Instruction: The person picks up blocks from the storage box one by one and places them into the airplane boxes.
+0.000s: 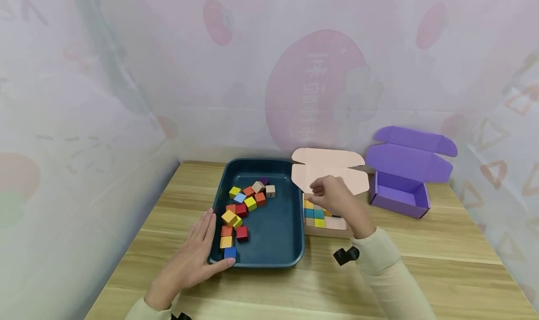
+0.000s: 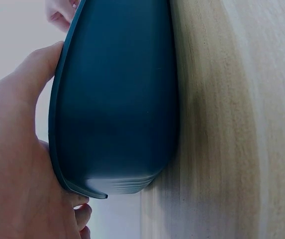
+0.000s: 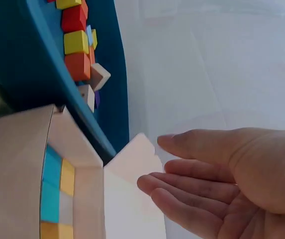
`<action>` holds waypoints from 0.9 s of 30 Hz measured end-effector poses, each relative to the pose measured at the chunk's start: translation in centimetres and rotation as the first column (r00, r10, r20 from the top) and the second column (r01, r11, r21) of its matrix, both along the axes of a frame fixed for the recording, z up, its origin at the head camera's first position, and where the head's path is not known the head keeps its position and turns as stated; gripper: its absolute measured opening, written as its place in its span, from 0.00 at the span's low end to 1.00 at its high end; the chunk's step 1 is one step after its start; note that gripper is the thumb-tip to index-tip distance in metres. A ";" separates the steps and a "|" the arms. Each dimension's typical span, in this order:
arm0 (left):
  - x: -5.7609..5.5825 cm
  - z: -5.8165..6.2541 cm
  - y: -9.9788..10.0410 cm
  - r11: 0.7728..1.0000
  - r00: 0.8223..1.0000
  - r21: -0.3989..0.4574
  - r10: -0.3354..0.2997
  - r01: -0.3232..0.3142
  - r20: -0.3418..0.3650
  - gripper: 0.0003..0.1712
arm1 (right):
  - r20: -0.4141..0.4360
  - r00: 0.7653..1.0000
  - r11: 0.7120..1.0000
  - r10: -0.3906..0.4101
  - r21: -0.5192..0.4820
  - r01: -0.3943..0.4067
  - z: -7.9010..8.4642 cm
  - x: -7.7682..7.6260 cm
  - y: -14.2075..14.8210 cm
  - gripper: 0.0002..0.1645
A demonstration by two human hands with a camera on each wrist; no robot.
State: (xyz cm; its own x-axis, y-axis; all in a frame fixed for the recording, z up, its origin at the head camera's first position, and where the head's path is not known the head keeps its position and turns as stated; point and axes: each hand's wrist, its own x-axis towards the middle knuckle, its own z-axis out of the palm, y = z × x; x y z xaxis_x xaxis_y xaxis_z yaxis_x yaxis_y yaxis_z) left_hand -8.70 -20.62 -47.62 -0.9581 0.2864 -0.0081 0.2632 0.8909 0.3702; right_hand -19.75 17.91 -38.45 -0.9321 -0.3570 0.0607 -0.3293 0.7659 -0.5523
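Observation:
A dark teal tray [image 1: 278,236] lies in front of me with several coloured wooden cubes, mostly along its left side. My left hand [image 1: 185,264] rests on the tray's front left corner, fingers along the left rim and thumb over the front rim by a blue cube [image 1: 230,252]. Over an open pale pink box [image 1: 326,232] hangs my right hand [image 1: 337,200], fingers loosely bent. In the right wrist view nothing shows between its thumb and fingers [image 3: 187,211]. Teal cubes [image 3: 51,201] and yellow-orange ones sit in the box, partly hidden by that hand in the head view.
An open purple box [image 1: 397,207] stands right of the pink one, its lid [image 1: 408,158] raised behind it. The pink lid [image 1: 328,158] stands up at the back. A printed cloth [image 1: 244,76] closes off the back and sides of the wooden table [image 1: 442,264].

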 end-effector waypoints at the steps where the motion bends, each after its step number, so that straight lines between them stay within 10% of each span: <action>1: 0.0 0.0 0.0 1.000 1.000 0.000 0.000 0.000 -0.001 0.71 | 0.004 1.000 1.000 0.018 0.001 -0.018 0.0 -0.2 -0.6 0.21; 27: 0.1 -0.1 0.0 1.000 1.000 0.010 -0.007 0.007 -0.021 0.70 | 0.182 0.899 0.914 0.399 0.000 -0.406 -2.5 -2.9 -15.3 0.28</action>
State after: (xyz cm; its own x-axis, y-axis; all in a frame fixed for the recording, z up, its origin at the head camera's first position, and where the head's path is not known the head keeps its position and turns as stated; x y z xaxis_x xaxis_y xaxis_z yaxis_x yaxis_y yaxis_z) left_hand -8.61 -20.65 -47.72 -0.9561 0.2928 0.0153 0.2771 0.8852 0.3737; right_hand -22.70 2.58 -40.96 -0.7030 -0.7027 -0.1097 -0.5148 0.6092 -0.6032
